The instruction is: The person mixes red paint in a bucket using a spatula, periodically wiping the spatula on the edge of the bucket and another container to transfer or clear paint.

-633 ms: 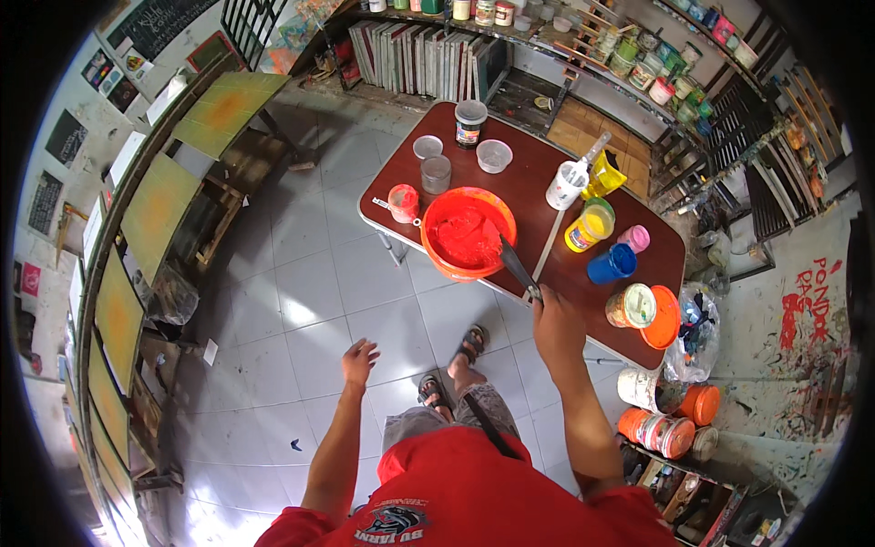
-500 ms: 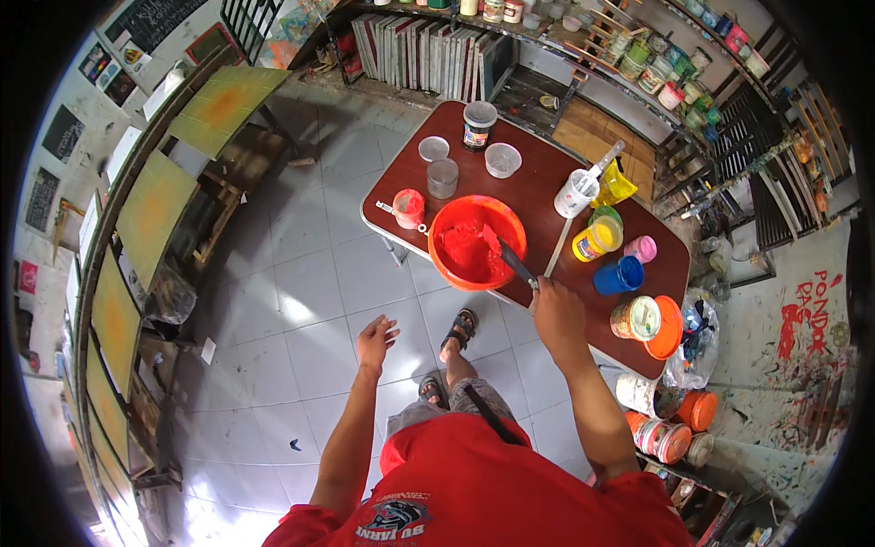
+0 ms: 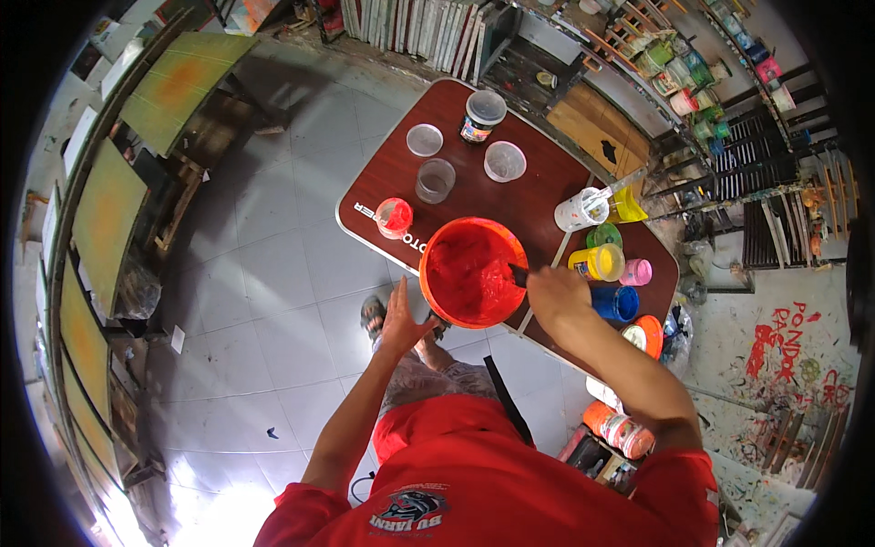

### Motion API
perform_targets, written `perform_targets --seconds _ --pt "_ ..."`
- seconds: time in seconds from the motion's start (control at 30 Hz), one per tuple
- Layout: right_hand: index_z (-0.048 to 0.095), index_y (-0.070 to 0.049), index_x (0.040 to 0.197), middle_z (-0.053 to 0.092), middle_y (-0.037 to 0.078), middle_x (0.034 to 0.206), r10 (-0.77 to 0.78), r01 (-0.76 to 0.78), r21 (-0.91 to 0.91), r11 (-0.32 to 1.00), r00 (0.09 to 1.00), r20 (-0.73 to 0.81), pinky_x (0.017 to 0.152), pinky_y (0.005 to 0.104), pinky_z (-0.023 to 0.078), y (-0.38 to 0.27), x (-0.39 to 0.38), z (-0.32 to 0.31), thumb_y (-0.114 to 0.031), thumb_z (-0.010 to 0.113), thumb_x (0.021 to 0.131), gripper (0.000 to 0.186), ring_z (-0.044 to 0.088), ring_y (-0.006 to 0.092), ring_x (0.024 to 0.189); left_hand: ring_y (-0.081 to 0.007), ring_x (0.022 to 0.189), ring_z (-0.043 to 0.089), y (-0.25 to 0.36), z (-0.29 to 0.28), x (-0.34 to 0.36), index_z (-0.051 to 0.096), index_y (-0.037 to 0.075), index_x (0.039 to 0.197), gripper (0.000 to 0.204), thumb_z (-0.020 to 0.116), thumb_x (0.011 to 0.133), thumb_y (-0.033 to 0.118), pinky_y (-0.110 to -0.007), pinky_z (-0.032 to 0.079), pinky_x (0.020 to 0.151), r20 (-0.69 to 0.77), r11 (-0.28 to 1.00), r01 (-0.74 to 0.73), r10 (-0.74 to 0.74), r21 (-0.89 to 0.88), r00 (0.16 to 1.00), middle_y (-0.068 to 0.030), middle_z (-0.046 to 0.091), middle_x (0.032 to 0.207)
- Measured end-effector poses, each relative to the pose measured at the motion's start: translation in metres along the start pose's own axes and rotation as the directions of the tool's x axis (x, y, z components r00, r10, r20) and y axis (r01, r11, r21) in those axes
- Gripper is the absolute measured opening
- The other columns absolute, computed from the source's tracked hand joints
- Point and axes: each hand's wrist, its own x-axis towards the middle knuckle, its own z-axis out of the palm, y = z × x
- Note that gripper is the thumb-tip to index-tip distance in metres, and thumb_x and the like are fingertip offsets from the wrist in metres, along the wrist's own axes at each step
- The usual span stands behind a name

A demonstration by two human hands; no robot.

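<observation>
An orange basin of thick red paint stands at the near edge of the brown table. My right hand is closed round the dark handle of a spatula at the basin's right rim; its blade is down in the paint and hidden. My left hand is at the basin's near left side, thumb and fingers spread. Whether it touches the wall I cannot tell. Left of the basin stands a clear cup with red paint.
On the table are clear tubs, a black jar, a white pot with a brush, and yellow, pink and blue paint pots. Greenish panels line a rack at left. Paint shelves stand behind.
My left hand has come up from over the floor to the basin's side. The spatula has gone deeper into the paint, and I have moved closer to the table.
</observation>
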Motion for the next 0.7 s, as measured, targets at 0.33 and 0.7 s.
perform_targets --seconds 0.33,0.7 --pt "0.078 -0.006 0.1 0.076 0.015 0.103 0.054 -0.035 -0.121 0.992 0.987 0.151 0.08 0.0406 0.061 -0.029 0.08 -0.014 -0.008 0.061 0.09 0.02 0.074 0.0296 0.099 -0.0406 0.153 0.017 0.004 0.012 0.051 0.002 0.005 0.161 0.143 0.093 0.06 0.049 -0.055 0.026 0.121 0.102 0.969 -0.246 0.247 -0.018 0.964 -0.0217 0.013 0.166" --pt "0.079 -0.008 0.099 0.077 0.012 0.103 0.145 -0.117 -0.163 0.98 0.974 0.172 0.078 0.0381 0.061 -0.033 0.083 -0.016 -0.009 0.06 0.091 0.02 0.075 0.0284 0.098 -0.0411 0.153 0.018 -0.005 0.012 0.058 0.004 0.001 0.161 0.141 0.093 0.062 0.046 -0.054 0.023 0.123 0.141 0.963 -0.247 0.261 -0.107 0.955 -0.0218 0.014 0.166"
